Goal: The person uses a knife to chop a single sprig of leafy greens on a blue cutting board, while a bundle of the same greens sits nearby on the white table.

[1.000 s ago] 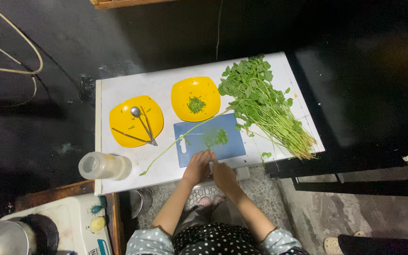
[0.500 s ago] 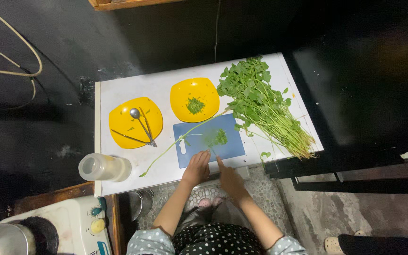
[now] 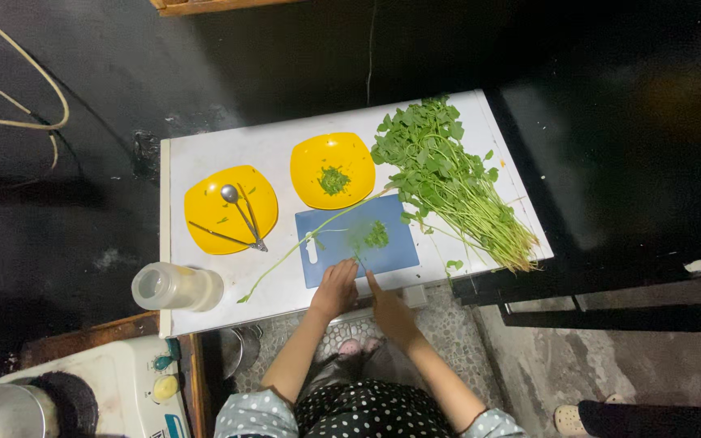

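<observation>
picking leaves off green stems, early stage

working at the near edge of the white rectangular desk (image 3: pixel 448 122), both hands sit by the blue plastic cutting board (image 3: pixel 342 258). left hand (image 3: pixel 336 289) rests on the board's near edge, fingers curled down loosely, maybe pinching at the base of a sprig, too small to be sure. right hand (image 3: pixel 391 312) lies just off the desk's near edge, index finger stretched toward the board, other fingers folded, holding nothing that shows.

done so far, judging by the layout: a small pile of plucked green leaves (image 3: pixel 376 236) on the board, another small heap of green bits (image 3: pixel 333 179) in the right-hand yellow square plate (image 3: pixel 306 174), and one long bare green stem (image 3: pixel 302 243) lying slantwise across the board's left end, its tail reaching toward the desk's near edge.

left to do: most of it. the big bunch of leafy green herb stalks (image 3: pixel 448 182) lies on the right part of the desk, leaves to the far side, stem ends toward the near right corner, looks barely touched.

the left-hand yellow square plate (image 3: pixel 204 211) holds a metal spoon (image 3: pixel 241 209) and thin metal utensils, a few leaf specks only. clear plastic jar (image 3: pixel 176 287) lies on its side at the desk's near left corner, well apart from the hands.
</observation>
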